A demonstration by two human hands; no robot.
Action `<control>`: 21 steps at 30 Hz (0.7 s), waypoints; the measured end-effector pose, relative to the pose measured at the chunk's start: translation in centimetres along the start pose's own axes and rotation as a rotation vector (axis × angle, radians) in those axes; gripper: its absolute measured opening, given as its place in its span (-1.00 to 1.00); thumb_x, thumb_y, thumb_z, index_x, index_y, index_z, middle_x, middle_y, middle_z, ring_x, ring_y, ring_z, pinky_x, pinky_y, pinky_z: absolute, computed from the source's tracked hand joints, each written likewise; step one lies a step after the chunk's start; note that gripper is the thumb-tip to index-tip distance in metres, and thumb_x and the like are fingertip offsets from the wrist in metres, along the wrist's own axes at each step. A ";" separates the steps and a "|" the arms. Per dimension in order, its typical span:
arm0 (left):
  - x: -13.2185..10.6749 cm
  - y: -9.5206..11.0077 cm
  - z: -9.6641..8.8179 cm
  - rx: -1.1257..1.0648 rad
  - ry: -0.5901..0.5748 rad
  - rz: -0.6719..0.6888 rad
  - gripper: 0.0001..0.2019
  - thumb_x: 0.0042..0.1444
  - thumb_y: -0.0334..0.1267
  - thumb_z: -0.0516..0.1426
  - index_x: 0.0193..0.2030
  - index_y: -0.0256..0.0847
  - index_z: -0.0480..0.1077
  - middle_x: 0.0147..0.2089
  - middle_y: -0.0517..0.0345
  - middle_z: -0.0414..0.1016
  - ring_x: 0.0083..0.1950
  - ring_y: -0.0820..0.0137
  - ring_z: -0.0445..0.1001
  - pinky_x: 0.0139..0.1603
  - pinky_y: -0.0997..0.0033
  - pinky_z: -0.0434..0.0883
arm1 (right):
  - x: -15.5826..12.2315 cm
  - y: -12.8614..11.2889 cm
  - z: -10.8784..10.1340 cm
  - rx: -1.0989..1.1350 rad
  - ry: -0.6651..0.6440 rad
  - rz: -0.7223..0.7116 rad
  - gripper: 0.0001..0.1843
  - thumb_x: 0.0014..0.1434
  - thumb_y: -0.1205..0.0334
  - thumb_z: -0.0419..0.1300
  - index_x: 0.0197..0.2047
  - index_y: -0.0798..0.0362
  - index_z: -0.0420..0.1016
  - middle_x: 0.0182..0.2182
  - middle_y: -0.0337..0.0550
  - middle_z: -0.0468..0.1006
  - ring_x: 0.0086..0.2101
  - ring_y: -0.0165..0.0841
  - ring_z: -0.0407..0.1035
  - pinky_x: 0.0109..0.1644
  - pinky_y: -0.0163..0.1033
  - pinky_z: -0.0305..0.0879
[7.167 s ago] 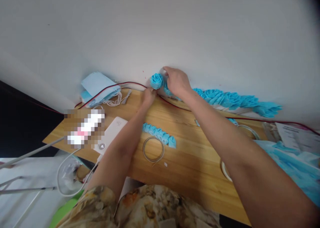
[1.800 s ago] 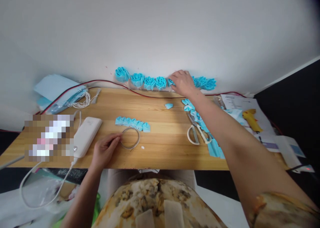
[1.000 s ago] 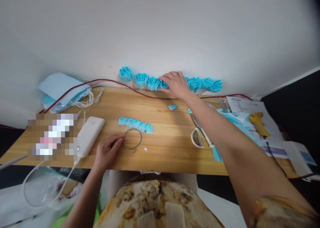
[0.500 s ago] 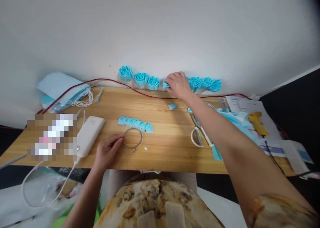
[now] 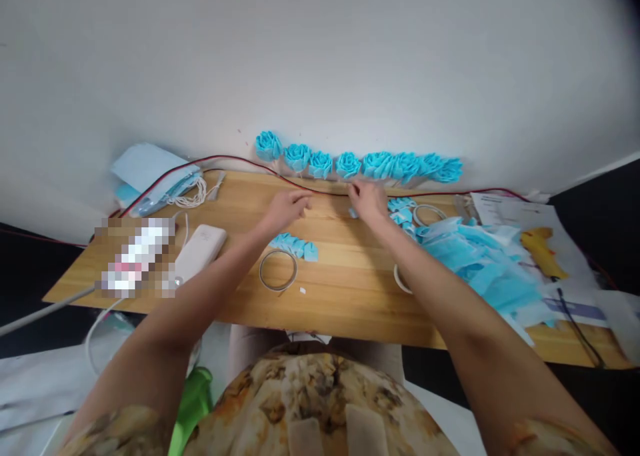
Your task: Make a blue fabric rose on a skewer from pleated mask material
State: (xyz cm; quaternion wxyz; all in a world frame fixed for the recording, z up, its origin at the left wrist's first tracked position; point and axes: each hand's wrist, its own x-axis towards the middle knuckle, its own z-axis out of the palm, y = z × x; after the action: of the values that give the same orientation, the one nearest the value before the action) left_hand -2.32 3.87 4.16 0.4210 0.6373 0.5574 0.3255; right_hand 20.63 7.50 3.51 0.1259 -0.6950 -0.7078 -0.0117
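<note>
Blue flowers (image 5: 320,165): one row along the wall (image 5: 350,56), upper centre of the frame; loosely spaced at left, crowded at right.
Right hand (image 5: 370,201): just below the fourth flower (image 5: 348,165) from the left; fingers curled inward. From where I stand, I cannot tell whether they pinch anything.
Left hand (image 5: 287,209): over the surface (image 5: 330,309), left of centre; fingers loosely bent, parted, nothing visible between them.
Folded strip (image 5: 295,245): centre of the frame, near the left forearm (image 5: 220,276).
Flower handling: best gripped low, below the petals; light pressure should prevent crushing.
Forearm clearance: keep the strip undisturbed.
</note>
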 end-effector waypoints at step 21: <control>13.0 -0.9 6.0 0.375 0.318 -0.191 -0.71 0.30 -0.35 0.08 -0.06 -0.34 0.64 0.02 -0.37 0.65 0.10 0.03 0.62 0.05 0.24 0.47 | 5.3 -1.7 4.5 0.017 -0.047 0.281 -0.56 0.43 0.18 0.05 0.01 0.28 0.70 -0.03 0.36 0.68 -0.03 -0.04 0.62 0.01 -0.13 0.47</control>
State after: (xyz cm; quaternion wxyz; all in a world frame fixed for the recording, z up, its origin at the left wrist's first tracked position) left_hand 4.78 15.64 0.07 0.2314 0.5894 0.7249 0.2713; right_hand 18.21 13.48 0.43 0.1155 -0.7863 -0.6063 0.0283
